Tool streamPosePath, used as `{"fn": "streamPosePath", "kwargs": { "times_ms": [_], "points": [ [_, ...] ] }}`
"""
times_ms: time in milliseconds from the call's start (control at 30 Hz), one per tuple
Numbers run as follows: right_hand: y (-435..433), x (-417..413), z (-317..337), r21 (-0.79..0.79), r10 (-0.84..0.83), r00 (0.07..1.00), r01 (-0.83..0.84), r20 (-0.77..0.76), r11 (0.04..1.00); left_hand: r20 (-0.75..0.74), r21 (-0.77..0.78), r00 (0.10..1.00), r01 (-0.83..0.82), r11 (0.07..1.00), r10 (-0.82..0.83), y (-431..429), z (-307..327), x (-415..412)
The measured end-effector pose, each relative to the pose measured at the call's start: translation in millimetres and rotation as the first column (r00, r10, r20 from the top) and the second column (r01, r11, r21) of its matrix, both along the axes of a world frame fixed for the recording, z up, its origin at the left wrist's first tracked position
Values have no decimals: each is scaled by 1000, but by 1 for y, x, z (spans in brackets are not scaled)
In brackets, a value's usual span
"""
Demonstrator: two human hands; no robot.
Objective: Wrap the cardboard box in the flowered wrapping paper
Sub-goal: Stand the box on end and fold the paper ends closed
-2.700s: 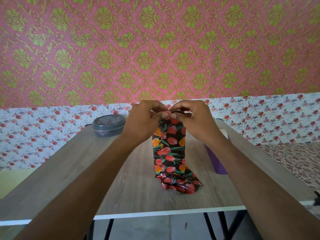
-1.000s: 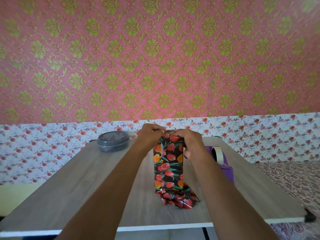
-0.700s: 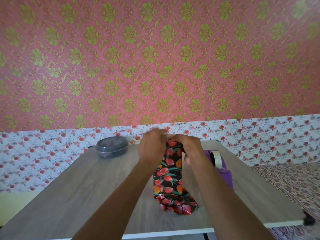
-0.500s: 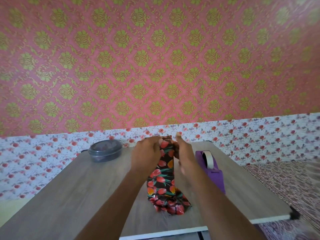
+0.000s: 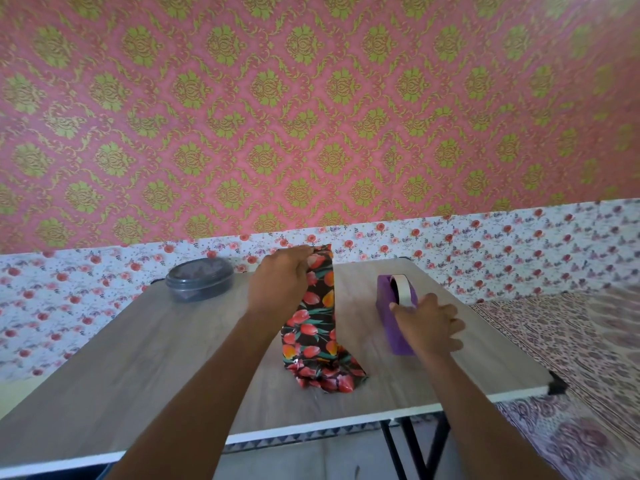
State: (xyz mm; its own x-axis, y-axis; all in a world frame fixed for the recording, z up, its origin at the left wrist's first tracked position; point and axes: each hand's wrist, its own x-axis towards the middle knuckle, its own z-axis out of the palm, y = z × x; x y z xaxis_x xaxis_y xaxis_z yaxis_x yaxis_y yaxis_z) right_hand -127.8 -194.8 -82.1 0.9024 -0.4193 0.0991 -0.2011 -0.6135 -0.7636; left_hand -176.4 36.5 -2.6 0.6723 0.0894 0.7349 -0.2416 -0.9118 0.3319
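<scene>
The box stands upright in the middle of the table, fully covered by black wrapping paper with red and orange tulips (image 5: 317, 320); loose crumpled paper spreads at its foot. My left hand (image 5: 280, 284) grips the folded paper at the box's top left. My right hand (image 5: 427, 320) rests on the near end of a purple tape dispenser (image 5: 389, 306) to the right of the box, thumb by the white tape roll (image 5: 403, 292), fingers loosely spread. No cardboard shows.
A wood-look table (image 5: 138, 362) with a white front edge carries a dark lidded round container (image 5: 199, 278) at the back left. Patterned wallpaper rises behind. A patterned rug (image 5: 571, 375) lies to the right, and black table legs stand below the front edge.
My right hand has let go of the paper at the box's top and moved right and down onto the tape dispenser. My left hand still holds the top fold.
</scene>
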Motion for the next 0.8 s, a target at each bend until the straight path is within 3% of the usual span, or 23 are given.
{"fn": "streamPosePath", "kwargs": {
  "times_ms": [100, 267, 400, 500, 800],
  "points": [
    [-9, 9, -7, 106, 71, 996, -65, -55, 992, -1, -20, 1000, -10, 1000, 10, 0, -1, 3],
    [-25, 28, 3, 75, 101, 980, -89, -173, 993, -13, -33, 1000, -12, 999, 12, 2, -1, 10],
    [-35, 43, 3, 345, 161, 983, -120, -92, 931, 33, -52, 999, 14, 999, -12, 3, -6, 12],
    [-34, 45, 1, 454, 211, 977, -170, -41, 875, 64, -58, 998, 19, 998, -15, 4, -7, 13],
    [-27, 49, -8, 418, 227, 970, -240, 82, 876, 65, -56, 997, 36, 998, -33, 5, -6, 17]
  ]
}}
